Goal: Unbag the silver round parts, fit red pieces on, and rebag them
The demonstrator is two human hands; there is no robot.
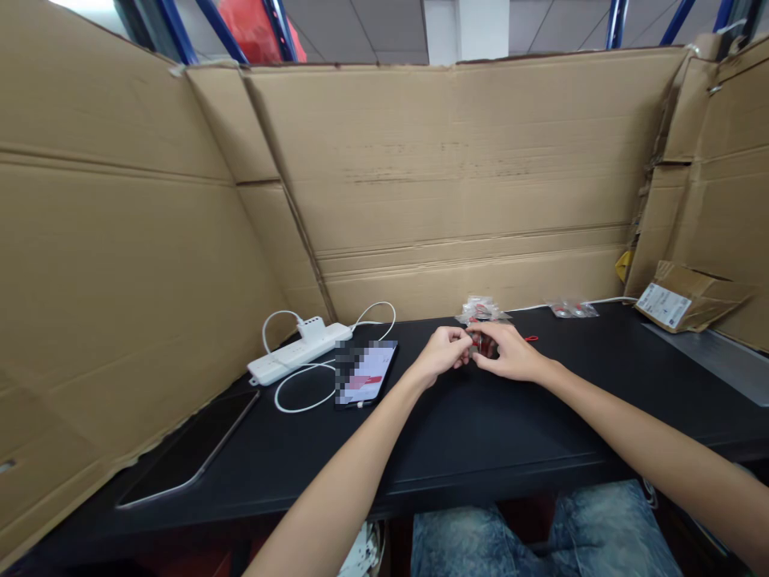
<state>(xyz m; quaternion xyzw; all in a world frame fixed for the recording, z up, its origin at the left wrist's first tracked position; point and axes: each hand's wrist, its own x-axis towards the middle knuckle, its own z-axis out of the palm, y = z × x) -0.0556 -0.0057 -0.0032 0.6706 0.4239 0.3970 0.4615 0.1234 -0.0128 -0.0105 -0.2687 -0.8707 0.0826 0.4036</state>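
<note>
Over the black table (456, 433), my left hand (445, 353) and my right hand (508, 351) meet in front of me. Between their fingertips is a small red and clear item (477, 343), mostly covered by the fingers, so its kind does not show. Both hands are closed around it, the left in a pinch, the right with curved fingers and thumb. A red cord loop (531, 339) lies just right of my right hand. Right behind the hands sits a pile of small clear plastic packets (482, 309).
Two more packets (572, 309) lie at the back right, near a crumpled cardboard box (690, 296) with a label. On the left are a white power strip (300, 353) with cables, a lit phone (369, 375) and a dark tablet (192, 449). Cardboard walls (444, 176) enclose the table.
</note>
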